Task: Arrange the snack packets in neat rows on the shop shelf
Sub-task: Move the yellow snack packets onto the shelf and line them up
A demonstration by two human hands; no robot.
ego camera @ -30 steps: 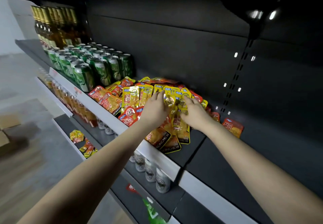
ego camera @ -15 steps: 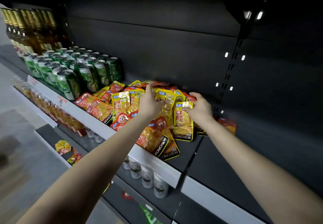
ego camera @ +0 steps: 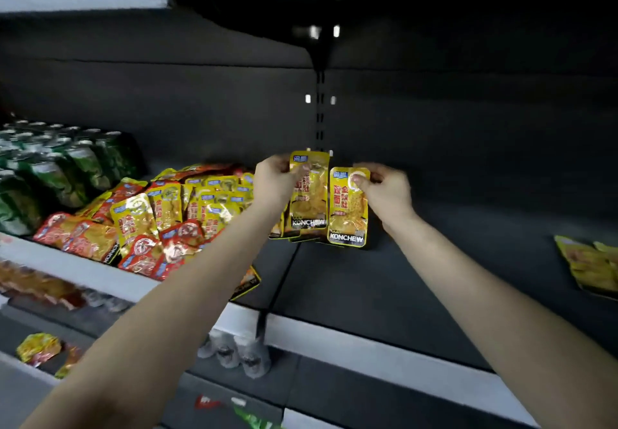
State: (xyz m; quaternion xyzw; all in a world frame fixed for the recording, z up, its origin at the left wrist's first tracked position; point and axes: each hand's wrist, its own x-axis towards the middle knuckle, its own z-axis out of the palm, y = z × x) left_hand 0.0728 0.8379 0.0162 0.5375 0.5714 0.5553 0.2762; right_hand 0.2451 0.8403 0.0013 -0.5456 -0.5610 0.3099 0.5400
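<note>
1. A yellow foil snack packet (ego camera: 309, 194) is gripped near its top by the left hand (ego camera: 274, 179) and held upright.
2. A second yellow packet (ego camera: 347, 209) is pinched at its top by the right hand (ego camera: 384, 189), just beside the first.
3. Both are held low over the dark grey metal shelf (ego camera: 368, 284); whether they touch it cannot be told.
4. A heap of red and yellow packets (ego camera: 167, 224) is seen on the shelf's left side, near green drink cans (ego camera: 67, 171).

The yellow packets (ego camera: 347, 214) looked like glossy, crinkled plastic film. The shelf (ego camera: 368, 288) was matt, dark and smooth. The cans (ego camera: 80, 164) at nine o'clock gleamed metallic.
</note>
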